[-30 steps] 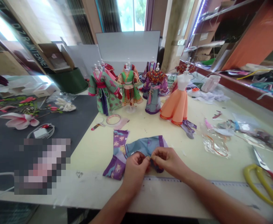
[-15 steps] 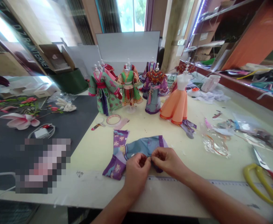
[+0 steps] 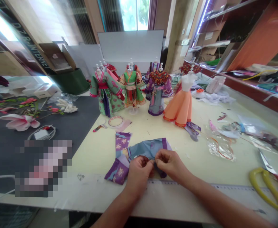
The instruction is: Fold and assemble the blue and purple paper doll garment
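A small doll garment [image 3: 142, 147] of blue-grey cloth with purple patterned sleeves lies on the cream table in front of me. My left hand [image 3: 140, 171] pinches its near edge between thumb and forefinger. Close beside it, my right hand [image 3: 166, 161] pinches the same edge, the fingertips of both hands almost touching. Whatever small detail sits between the fingertips is too tiny to make out. One purple sleeve [image 3: 117, 172] spreads flat left of my left hand. Beneath my wrists runs a clear ruler [image 3: 215, 186] along the table's front.
Doll stands wearing a green robe [image 3: 106, 91], a green-and-red dress [image 3: 131, 88] and an orange skirt [image 3: 179, 107] line the back. Scissors [image 3: 267, 186] with yellow and red handles lie at right. A tape roll [image 3: 115, 121] and a magnolia flower [image 3: 20, 122] are at left.
Both hands keep their pinch on the garment, with the right hand shifted very slightly to the right. The garment has hardly moved; the camera view has shifted a little.
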`<action>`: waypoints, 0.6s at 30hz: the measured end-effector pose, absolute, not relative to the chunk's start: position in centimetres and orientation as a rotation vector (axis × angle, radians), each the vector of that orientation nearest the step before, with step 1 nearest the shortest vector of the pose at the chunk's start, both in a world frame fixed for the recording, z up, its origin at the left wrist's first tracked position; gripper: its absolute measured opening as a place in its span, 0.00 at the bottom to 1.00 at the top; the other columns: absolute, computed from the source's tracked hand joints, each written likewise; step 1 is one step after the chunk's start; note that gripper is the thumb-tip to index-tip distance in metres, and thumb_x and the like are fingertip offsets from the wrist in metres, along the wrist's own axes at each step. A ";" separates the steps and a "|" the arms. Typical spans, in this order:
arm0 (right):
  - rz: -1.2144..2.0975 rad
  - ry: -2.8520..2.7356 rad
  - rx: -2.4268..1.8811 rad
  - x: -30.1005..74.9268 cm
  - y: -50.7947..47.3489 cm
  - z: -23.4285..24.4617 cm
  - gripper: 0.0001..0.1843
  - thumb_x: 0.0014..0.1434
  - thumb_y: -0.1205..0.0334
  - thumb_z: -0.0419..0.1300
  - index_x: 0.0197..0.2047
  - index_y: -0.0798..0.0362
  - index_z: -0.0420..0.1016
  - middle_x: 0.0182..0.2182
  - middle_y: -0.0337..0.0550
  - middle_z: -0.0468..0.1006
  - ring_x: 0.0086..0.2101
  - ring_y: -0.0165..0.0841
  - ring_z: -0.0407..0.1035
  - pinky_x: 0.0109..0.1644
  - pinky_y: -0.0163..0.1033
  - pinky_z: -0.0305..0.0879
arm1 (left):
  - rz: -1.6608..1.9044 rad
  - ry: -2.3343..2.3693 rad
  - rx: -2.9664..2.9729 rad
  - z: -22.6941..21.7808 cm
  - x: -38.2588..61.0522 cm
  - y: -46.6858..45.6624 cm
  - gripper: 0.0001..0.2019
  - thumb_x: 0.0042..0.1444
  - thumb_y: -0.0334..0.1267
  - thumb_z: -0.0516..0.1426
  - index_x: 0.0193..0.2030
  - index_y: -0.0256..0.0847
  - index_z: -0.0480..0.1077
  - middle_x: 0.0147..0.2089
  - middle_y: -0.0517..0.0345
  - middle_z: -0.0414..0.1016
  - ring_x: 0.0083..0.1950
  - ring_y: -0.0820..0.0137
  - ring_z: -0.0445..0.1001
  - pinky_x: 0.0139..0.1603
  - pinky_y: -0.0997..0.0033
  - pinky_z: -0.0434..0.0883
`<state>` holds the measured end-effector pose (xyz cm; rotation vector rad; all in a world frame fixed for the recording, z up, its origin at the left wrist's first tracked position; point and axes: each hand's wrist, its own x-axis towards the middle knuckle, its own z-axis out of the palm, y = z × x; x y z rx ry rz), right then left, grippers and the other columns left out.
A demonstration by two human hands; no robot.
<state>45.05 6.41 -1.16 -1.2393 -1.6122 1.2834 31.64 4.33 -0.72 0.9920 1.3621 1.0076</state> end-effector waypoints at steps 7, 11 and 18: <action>1.268 -1.653 -1.237 45.2 6.4 -0.6 0.06 0.51 0.64 0.54 0.25 0.55 0.67 0.18 0.36 0.66 0.19 0.25 0.59 0.21 0.29 0.56 | 1.068 1.331 0.981 -0.9 31.6 4.3 0.10 0.47 0.39 0.57 0.21 0.36 0.62 0.19 0.63 0.66 0.22 0.77 0.63 0.24 0.78 0.61; 1.242 -1.681 -1.245 45.2 6.3 -0.4 0.07 0.52 0.63 0.55 0.25 0.55 0.67 0.17 0.35 0.66 0.19 0.26 0.59 0.21 0.29 0.57 | 1.082 1.351 1.027 -1.0 31.4 4.2 0.11 0.47 0.40 0.57 0.21 0.37 0.62 0.19 0.63 0.66 0.22 0.76 0.64 0.25 0.77 0.61; 1.232 -1.696 -1.250 45.2 6.3 -0.7 0.06 0.51 0.64 0.55 0.24 0.55 0.67 0.17 0.35 0.66 0.18 0.25 0.60 0.20 0.29 0.56 | 1.072 1.436 1.156 -0.5 31.4 4.1 0.11 0.47 0.40 0.56 0.20 0.37 0.62 0.18 0.62 0.66 0.22 0.75 0.63 0.23 0.77 0.60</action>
